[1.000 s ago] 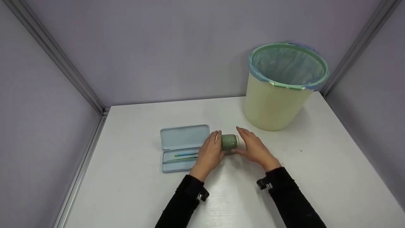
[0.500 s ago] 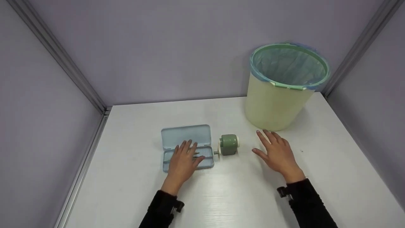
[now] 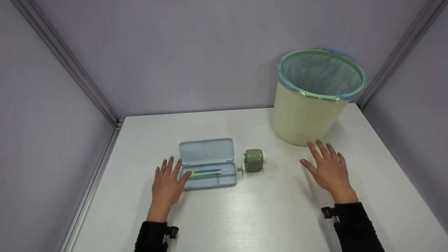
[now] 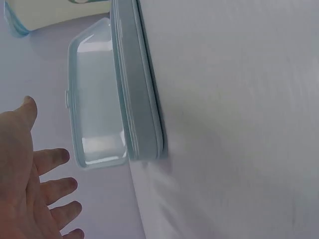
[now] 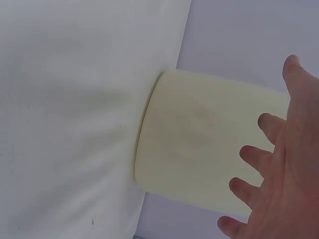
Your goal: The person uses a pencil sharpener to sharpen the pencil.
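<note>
My left hand (image 3: pixel 166 189) is spread at the left end of a light-blue pencil case (image 3: pixel 228 180), thumb overlapping its corner in the head view. The case lies with its lid (image 3: pixel 206 150) folded back. Two pencils, a blue one (image 3: pixel 206 170) and a green one (image 3: pixel 203 176), lie inside. Right of the case stands a green hand-crank pencil sharpener (image 3: pixel 253 161), its crank pointing at the case. My right hand (image 3: pixel 330 173) has its fingers spread, holding nothing, in front of the bin. In the left wrist view the case's lid (image 4: pixel 97 99) stands beyond the left hand's fingers.
A pale yellow bin (image 3: pixel 304 119) with a green rim and a bluish liner stands at the back right of the white table (image 3: pixel 245 217). Grey-lilac panels (image 3: pixel 196 56) enclose the table at the back and both sides.
Both hands have come away from the sharpener and moved apart, the left across the pencil case to its left end, the right toward the right. Sharpener and case stay in place.
</note>
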A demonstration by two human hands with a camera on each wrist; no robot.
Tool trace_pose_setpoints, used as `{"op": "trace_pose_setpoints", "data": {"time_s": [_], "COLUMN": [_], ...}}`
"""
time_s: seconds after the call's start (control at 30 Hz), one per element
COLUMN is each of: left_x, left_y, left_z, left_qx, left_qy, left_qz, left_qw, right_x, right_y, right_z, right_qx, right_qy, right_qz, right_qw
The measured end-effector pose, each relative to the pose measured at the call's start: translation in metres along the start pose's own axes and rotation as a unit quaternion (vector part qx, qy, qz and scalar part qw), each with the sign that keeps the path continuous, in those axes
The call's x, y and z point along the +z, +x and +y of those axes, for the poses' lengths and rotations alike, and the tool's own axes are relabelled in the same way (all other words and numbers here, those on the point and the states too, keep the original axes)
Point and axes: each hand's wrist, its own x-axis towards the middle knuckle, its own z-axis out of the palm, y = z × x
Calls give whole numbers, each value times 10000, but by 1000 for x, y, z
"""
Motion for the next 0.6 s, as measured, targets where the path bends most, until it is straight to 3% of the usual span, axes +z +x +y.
{"op": "trace_pose_setpoints", "data": {"time_s": [0.23, 0.6], "left_x": [-15, -17], "left_y": [-4, -4], "left_z": [-19, -22], "left_qx": [-394, -496], "left_qy": [91, 149], "left_qz": [-146, -243], "left_qw": [9991, 9984], "right_x": [-11, -8], "right_y": [-2, 1], "right_z": [12, 14], "right_qx": [85, 56], "right_qy": [-3, 16], "right_qz": [302, 332], "right_qw": [9995, 9994]}}
